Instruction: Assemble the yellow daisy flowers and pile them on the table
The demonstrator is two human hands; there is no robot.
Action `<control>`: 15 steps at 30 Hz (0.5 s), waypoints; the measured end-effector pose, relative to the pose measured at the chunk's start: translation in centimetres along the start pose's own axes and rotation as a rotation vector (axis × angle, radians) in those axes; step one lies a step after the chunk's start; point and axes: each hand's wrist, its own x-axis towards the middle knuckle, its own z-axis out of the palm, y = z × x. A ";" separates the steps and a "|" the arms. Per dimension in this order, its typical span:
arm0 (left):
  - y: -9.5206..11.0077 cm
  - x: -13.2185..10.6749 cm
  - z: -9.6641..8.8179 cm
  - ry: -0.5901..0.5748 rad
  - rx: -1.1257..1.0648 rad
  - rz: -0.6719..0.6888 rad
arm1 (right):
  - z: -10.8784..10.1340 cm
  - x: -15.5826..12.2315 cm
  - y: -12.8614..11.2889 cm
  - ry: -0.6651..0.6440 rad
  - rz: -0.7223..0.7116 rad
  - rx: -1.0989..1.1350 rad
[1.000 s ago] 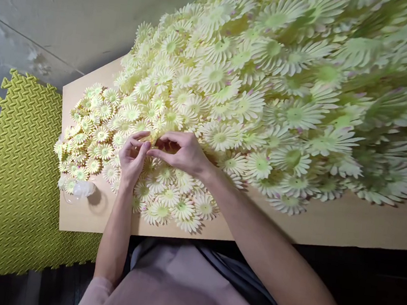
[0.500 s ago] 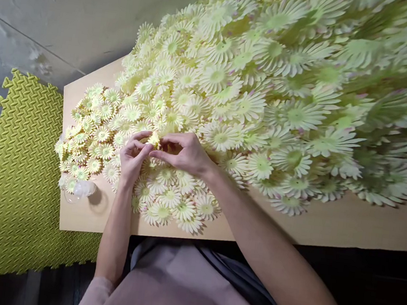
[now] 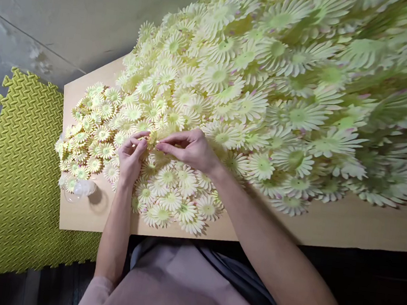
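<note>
A big heap of pale yellow artificial daisy flowers covers most of a light wooden table. My left hand and my right hand meet over the near left part of the heap. Both pinch one small yellow flower piece between thumbs and fingertips. The fingers of each hand are curled and closed on it. Flat daisies lie under and around my wrists.
A small clear plastic container stands on the table's near left corner. A yellow-green foam puzzle mat lies on the grey concrete floor to the left. My lap in pinkish clothing is below the table edge.
My right hand has shifted slightly up and further over the heap, its fingers flattening. The left hand stays nearly still, and the small flower piece remains pinched between both hands.
</note>
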 end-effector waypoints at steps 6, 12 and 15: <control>0.2 0.0 0.0 -0.006 -0.035 -0.053 | -0.5 0.2 -0.2 -0.056 0.064 0.142; 0.1 0.1 -0.2 0.029 -0.072 -0.104 | -0.6 0.3 -0.3 -0.088 0.079 0.241; -0.1 0.2 -0.3 0.032 -0.132 -0.113 | -0.7 0.3 -0.3 -0.083 0.055 0.240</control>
